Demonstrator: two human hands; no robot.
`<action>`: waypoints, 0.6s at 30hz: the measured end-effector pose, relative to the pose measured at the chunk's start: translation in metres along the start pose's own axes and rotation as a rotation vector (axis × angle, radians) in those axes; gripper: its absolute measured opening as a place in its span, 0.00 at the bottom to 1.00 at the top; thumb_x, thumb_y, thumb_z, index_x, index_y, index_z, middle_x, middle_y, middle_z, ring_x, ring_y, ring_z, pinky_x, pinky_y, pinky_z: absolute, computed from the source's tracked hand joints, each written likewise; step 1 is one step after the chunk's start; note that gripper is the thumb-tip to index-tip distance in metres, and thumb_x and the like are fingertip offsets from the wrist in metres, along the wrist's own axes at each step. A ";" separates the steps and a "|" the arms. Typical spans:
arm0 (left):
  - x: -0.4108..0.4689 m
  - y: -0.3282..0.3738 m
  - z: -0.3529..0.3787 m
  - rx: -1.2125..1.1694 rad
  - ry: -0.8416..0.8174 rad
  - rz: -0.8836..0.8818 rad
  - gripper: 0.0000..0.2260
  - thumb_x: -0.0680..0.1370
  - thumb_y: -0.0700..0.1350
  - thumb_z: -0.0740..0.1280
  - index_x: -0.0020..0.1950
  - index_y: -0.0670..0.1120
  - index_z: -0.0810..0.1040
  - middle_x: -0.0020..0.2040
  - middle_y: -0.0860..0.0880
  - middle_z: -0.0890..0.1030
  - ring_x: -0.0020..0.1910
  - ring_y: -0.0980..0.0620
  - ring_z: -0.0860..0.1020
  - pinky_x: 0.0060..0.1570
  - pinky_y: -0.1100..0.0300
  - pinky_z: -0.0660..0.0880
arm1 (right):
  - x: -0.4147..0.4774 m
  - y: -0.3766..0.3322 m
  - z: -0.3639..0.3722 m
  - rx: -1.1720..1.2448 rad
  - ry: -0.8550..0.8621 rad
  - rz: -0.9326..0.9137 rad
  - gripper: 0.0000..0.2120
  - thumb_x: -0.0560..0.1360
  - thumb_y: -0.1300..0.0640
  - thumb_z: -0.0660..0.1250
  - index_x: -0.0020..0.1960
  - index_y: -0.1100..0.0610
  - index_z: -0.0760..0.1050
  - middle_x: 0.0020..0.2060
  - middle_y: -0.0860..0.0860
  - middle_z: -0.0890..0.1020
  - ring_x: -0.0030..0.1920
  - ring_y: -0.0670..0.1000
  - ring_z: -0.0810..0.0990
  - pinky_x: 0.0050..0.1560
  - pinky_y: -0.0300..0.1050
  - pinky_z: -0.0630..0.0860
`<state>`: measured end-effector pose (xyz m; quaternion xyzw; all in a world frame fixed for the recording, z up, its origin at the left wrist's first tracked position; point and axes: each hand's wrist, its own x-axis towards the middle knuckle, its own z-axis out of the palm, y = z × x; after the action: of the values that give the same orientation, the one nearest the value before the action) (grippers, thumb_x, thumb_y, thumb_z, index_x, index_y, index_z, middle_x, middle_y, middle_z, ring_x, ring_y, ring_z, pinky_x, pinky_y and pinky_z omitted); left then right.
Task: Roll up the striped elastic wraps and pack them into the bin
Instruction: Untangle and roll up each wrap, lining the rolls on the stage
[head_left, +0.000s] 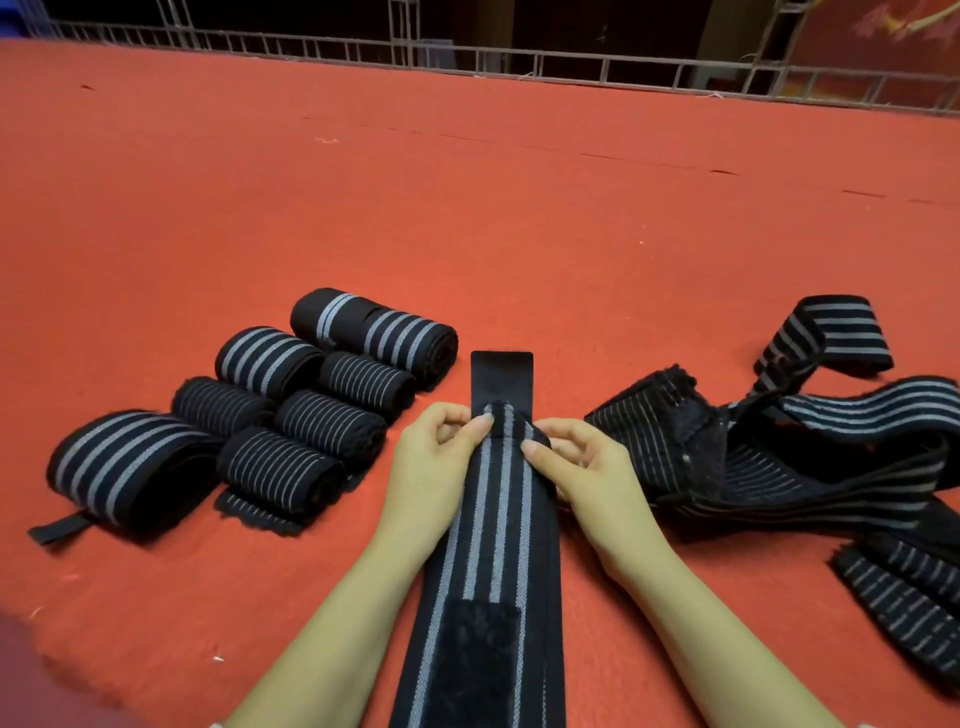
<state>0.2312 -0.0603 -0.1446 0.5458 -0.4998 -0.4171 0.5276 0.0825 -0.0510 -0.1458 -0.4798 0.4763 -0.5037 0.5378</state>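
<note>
**Two hands pinching a striped wrap laid flat on red cloth**

Nearest the camera, a long black elastic wrap (493, 545) with grey stripes lies flat, running away from the viewer between two bare forearms. A fuzzy black fastening patch (467, 670) sits on its near end. At the far end, a plain black tab (502, 376) lies flat on the red cloth surface (467, 208).

Just short of that tab, the left hand (431, 457) pinches the wrap's left edge with curled fingers and thumb. The right hand (582, 467) pinches the right edge in the same way, so the fabric bunches up slightly between them.

To the left, a cluster of rolled wraps (291, 415) lies side by side on the cloth, some with broad stripes, some with fine ones. To the right sprawls a loose pile of unrolled wraps (779, 457). A metal railing (467, 57) runs along the far edge.
</note>
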 end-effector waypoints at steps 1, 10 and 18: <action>0.000 0.000 0.000 -0.003 -0.001 -0.002 0.03 0.77 0.45 0.68 0.44 0.47 0.78 0.39 0.50 0.84 0.38 0.58 0.81 0.41 0.65 0.75 | 0.000 0.000 0.000 0.007 -0.012 -0.009 0.10 0.75 0.63 0.68 0.56 0.60 0.77 0.46 0.56 0.85 0.45 0.50 0.85 0.44 0.39 0.79; -0.005 0.003 0.004 -0.153 -0.069 0.031 0.08 0.77 0.38 0.67 0.53 0.47 0.72 0.49 0.44 0.81 0.46 0.55 0.81 0.48 0.63 0.76 | 0.001 -0.001 -0.002 -0.041 -0.028 -0.111 0.10 0.74 0.64 0.69 0.55 0.60 0.80 0.48 0.54 0.85 0.52 0.54 0.84 0.56 0.48 0.78; 0.003 0.010 0.003 -0.237 -0.007 0.014 0.17 0.73 0.39 0.73 0.59 0.50 0.74 0.44 0.48 0.85 0.46 0.53 0.83 0.50 0.61 0.78 | 0.000 -0.002 -0.002 -0.045 -0.045 -0.089 0.09 0.73 0.64 0.71 0.52 0.60 0.81 0.45 0.55 0.86 0.45 0.52 0.84 0.45 0.40 0.79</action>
<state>0.2274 -0.0629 -0.1348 0.4747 -0.4528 -0.4714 0.5894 0.0802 -0.0507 -0.1441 -0.5237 0.4534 -0.5053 0.5146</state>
